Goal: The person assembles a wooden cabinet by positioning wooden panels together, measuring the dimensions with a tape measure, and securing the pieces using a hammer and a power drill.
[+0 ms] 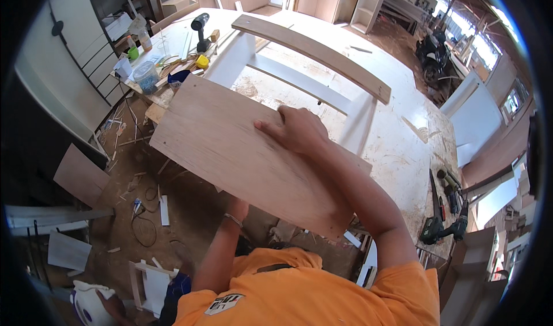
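A broad plywood panel (230, 136) stretches across the middle, tilted, over the near side of a box-like frame. My right hand (296, 131) grips its far edge, the thumb lying on the face and the fingers curling over the edge. Under the near edge comes my left hand (238, 207); its fingers are hidden by the panel. Behind the panel, the frame has white inner sides (235, 61), a white crosspiece (299, 83) and a bare wooden rail (314, 52) along its far top.
The frame stands on a large white worktable (397, 124). On it are a cordless drill (200, 31), a yellow tape measure (201, 61), a clear tub (146, 77) and, at right, more power tools (443, 228). Offcuts and cables litter the floor at left. Someone sits low at bottom left.
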The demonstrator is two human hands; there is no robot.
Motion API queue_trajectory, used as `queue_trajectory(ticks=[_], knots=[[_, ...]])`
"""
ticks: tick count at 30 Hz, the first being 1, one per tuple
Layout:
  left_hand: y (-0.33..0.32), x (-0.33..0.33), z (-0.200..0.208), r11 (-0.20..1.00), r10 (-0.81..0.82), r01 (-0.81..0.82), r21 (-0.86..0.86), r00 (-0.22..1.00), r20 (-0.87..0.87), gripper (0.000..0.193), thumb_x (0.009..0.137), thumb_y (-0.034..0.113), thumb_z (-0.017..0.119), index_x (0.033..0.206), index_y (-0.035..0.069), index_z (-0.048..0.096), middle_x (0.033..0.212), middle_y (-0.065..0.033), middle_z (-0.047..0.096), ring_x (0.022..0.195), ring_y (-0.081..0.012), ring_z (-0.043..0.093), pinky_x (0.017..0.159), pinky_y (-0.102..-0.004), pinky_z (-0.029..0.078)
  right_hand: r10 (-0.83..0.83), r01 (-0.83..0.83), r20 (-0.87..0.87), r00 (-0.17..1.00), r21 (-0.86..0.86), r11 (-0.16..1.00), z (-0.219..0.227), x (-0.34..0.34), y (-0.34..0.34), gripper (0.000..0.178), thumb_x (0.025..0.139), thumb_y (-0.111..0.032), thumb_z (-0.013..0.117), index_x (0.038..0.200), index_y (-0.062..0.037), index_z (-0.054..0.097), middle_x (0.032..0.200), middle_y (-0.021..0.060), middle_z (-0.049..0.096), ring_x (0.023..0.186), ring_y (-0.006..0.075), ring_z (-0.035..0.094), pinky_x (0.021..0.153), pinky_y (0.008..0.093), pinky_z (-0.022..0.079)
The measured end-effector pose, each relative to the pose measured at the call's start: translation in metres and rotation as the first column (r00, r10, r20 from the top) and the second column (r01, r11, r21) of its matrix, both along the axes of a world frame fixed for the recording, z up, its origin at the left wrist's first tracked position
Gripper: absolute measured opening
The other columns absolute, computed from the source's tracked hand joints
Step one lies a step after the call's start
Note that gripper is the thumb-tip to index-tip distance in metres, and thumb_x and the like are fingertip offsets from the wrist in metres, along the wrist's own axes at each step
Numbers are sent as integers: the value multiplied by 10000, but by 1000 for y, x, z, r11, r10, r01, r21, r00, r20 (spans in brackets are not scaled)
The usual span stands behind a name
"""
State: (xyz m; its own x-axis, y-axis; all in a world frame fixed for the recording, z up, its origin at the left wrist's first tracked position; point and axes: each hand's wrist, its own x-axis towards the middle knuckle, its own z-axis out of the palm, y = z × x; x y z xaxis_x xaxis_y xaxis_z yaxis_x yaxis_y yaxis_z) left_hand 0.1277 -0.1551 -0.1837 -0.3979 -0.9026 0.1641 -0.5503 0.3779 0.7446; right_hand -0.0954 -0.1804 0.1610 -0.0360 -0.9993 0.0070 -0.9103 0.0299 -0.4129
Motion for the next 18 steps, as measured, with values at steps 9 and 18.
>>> queue_trajectory(ticks=[9, 18], knots=[[-201, -6, 78, 435, 240, 221, 873, 906, -349, 544, 1063, 465, 377, 1313, 5, 529, 1206, -170, 680, 971, -256, 735, 687, -365, 606, -132, 132, 2, 991, 24, 991, -34, -14, -198, 822, 816, -780, 593, 959, 21, 714, 850, 248, 711, 846, 403, 706, 789, 475, 547], [-337, -31, 51, 226, -71, 314, 922, 950, -306, 570, 1076, 449, 279, 1223, 9, 609, 1004, -178, 758, 838, -237, 764, 637, -308, 587, -247, 245, -26, 969, 252, 936, -66, -51, -324, 755, 824, -707, 616, 979, 25, 720, 878, 264, 705, 889, 422, 688, 815, 481, 531]])
